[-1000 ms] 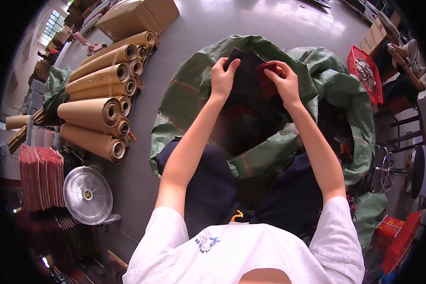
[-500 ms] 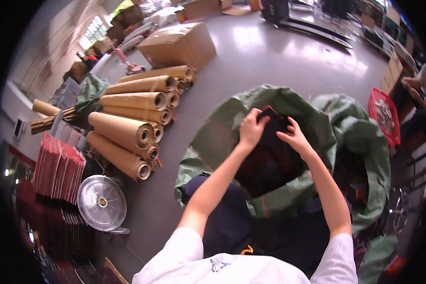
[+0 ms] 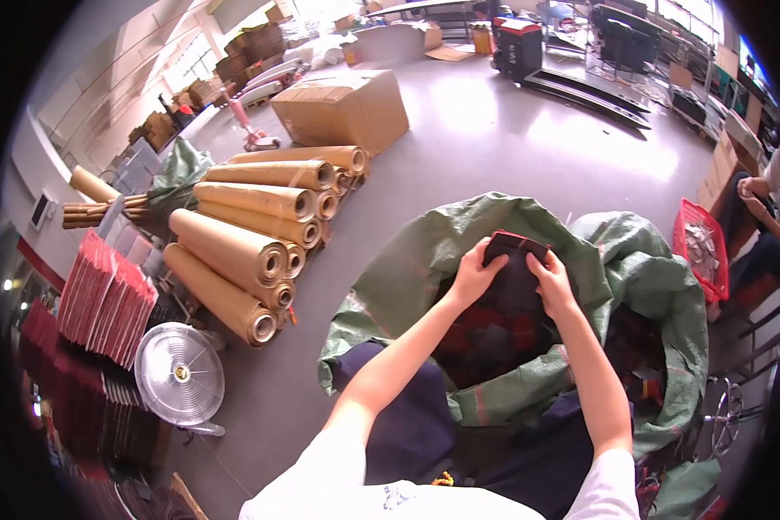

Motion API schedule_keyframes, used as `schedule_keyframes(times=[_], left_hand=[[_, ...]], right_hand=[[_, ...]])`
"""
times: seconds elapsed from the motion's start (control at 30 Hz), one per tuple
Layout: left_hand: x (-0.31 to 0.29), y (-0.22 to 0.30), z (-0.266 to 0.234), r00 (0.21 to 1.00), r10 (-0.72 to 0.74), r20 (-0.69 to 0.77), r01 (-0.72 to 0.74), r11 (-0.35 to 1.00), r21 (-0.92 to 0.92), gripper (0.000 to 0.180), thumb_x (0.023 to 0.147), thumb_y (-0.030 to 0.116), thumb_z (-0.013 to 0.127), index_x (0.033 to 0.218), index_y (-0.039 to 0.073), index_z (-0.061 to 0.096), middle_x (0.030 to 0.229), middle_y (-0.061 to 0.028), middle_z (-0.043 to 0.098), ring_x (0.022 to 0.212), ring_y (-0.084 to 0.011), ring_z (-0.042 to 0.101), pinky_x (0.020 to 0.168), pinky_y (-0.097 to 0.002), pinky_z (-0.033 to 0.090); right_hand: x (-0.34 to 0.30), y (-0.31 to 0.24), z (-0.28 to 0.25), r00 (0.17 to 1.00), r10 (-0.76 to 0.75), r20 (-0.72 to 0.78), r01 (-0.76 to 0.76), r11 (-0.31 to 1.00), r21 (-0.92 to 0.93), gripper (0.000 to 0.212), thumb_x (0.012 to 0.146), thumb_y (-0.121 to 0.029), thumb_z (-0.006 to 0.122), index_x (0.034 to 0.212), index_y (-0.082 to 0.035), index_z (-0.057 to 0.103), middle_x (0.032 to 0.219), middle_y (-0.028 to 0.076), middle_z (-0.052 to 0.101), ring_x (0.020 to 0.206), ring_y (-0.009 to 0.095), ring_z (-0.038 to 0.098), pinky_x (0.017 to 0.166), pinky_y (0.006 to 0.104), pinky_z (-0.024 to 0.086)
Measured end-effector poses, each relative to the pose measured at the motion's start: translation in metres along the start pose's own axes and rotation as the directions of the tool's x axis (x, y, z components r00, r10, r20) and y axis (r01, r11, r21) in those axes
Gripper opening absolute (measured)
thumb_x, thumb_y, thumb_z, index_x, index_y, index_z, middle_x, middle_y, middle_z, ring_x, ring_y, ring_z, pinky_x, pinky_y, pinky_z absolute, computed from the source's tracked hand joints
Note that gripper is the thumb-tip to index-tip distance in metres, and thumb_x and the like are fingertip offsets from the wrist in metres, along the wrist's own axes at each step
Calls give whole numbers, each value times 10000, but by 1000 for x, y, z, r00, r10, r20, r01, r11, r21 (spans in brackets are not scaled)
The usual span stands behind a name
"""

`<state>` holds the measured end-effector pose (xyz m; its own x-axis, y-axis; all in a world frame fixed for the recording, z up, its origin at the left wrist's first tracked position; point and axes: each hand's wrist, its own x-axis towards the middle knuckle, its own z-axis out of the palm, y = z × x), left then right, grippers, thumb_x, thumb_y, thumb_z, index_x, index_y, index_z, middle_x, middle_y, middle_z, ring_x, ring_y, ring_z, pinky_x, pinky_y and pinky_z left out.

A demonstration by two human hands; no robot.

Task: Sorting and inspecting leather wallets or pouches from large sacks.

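A dark, flat cloth-like piece with a red edge (image 3: 518, 256) is stretched between my hands over an open green woven sack (image 3: 381, 273). My left hand (image 3: 474, 274) grips its left side, thumb on the near face. On its right side my right hand (image 3: 552, 284) is closed in the same way, its thumb showing. The piece hangs down toward the sack mouth, and its exact kind cannot be made out. Inside the sack lie dark and red pieces (image 3: 485, 334), partly in shadow. My knees are against the near side of the sack.
A second green sack (image 3: 689, 303) stands close on the right, near a red basket (image 3: 698, 251) and a seated person (image 3: 758, 204). To the left are brown rolls (image 3: 234, 247), a round fan (image 3: 179, 373) and stacked red sheets (image 3: 104, 290). A large carton (image 3: 342, 108) lies beyond.
The view has tilted up, so the scene sits lower. Both hands still hold the dark piece; its top edge now shows broader and flatter, and red pieces in the sack are more visible.
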<state>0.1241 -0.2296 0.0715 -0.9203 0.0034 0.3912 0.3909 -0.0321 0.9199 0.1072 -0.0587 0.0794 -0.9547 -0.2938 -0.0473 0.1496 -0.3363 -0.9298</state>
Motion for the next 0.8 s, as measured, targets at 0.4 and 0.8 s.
schedule_keyframes(times=[0.4,0.8], left_hand=[[10,-33,4,844,-471,-256,346,844,-410,255,903,179,541,1132,68,523,969,-41,597,810,-155,591,708,-313,505],[0,-111,-11,778,-584,-232,519,805,-286,339,715,57,596,1051,16,573,887,-70,608,757,-178,593,678,-324,493]], right_hand=[[7,18,37,820,-549,-161,390,741,-546,128,823,-68,576,931,-21,525,827,113,625,754,224,612,659,315,484],[-6,42,14,697,-592,405,462,-62,-885,151,732,-109,592,854,-98,504,704,77,543,667,253,593,515,366,493]])
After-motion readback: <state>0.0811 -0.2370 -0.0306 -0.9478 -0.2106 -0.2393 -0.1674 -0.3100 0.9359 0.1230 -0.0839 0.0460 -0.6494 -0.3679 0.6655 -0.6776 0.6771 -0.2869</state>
